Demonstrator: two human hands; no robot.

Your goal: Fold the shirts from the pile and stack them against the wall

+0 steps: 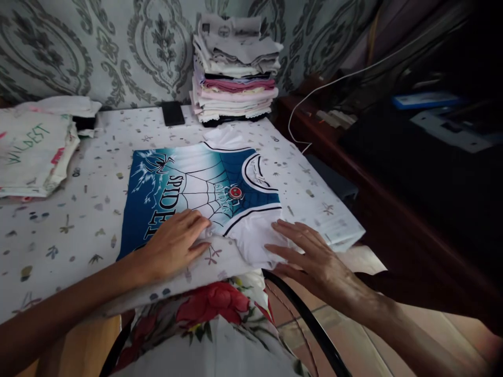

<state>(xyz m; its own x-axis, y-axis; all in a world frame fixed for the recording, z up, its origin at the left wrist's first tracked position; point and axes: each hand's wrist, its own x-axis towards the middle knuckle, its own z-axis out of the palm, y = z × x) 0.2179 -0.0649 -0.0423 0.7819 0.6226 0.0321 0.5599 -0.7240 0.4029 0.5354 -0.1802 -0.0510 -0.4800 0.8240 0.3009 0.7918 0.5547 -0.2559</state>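
A blue and white T-shirt [196,180] with a spider web print and the word SPIDER lies spread out, its collar toward the right. My left hand [173,243] rests on its near side edge by the armpit, fingers stretched forward and thumb apart. Over the near white sleeve [255,235], my right hand [310,254] reaches with spread fingers, the tips touching the cloth. The far sleeve [226,136] lies loosely on the table. My left hand and forearm hide part of the lettering and the lower near corner.
A tall stack of folded clothes [236,94] stands at the back by the wall, with a black phone [173,113] beside it. Another clothes pile [35,152] sits on the left. A white cable [334,84] hangs at the right, near dark furniture. The patterned tablecloth [98,209] covers the table.
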